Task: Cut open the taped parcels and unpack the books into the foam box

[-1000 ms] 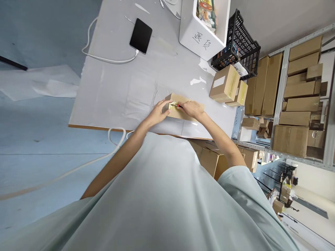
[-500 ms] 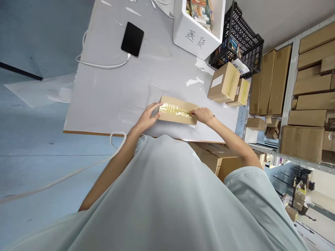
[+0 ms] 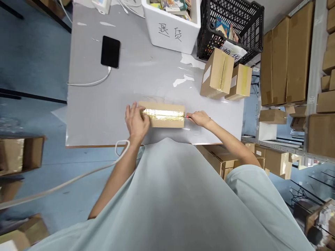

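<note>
A long cardboard box with shiny yellowish tape along its top lies on the grey table, near the front edge. My left hand rests on the box's left end, its fingers spread and bent over the cardboard. At the right end, my right hand is closed around a small cutter with a red part, whose tip points at the end of the taped seam. Most of the cutter is hidden in my fingers.
A black tablet with a white cable lies at the back left. Behind stand a white foam box and a black crate, both holding books. Two small cartons stand back right, near shelves of boxes. Tape scraps lie between.
The view has shifted. My right hand and the cutter have moved from over the taped top to just past the box's right end. My left hand has shifted further onto the left end.
</note>
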`<state>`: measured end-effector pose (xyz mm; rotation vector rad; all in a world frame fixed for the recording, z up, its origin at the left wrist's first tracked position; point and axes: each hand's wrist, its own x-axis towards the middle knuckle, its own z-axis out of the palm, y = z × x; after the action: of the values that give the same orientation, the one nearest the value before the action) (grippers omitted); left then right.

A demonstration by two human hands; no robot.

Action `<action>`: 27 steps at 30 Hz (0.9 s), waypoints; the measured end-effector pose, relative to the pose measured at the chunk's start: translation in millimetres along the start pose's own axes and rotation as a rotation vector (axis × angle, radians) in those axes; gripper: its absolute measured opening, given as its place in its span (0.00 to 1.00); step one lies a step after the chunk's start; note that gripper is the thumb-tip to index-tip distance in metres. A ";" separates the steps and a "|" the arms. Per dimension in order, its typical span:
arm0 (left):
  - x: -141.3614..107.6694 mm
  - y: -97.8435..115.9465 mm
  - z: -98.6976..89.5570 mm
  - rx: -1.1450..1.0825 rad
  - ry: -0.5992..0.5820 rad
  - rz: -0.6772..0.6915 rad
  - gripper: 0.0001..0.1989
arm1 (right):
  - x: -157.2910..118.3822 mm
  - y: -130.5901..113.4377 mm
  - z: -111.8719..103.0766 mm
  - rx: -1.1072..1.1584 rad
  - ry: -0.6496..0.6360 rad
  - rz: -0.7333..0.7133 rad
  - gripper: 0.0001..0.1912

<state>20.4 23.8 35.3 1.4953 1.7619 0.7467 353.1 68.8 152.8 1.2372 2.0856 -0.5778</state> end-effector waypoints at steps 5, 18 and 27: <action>0.0 32.2 31.4 0.109 0.170 -0.048 0.27 | 23.7 21.2 45.6 0.200 0.103 -0.095 0.22; -0.5 6.0 13.5 0.152 0.190 -0.092 0.27 | 48.5 -42.7 178.2 1.317 0.472 0.287 0.22; 9.9 -33.8 -25.7 -0.077 0.176 -0.189 0.31 | 32.2 -102.3 116.6 1.420 0.516 0.198 0.39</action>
<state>-20.9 28.2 22.2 1.2238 1.9494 0.8592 285.8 -34.4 53.2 2.4905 1.7324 -1.9778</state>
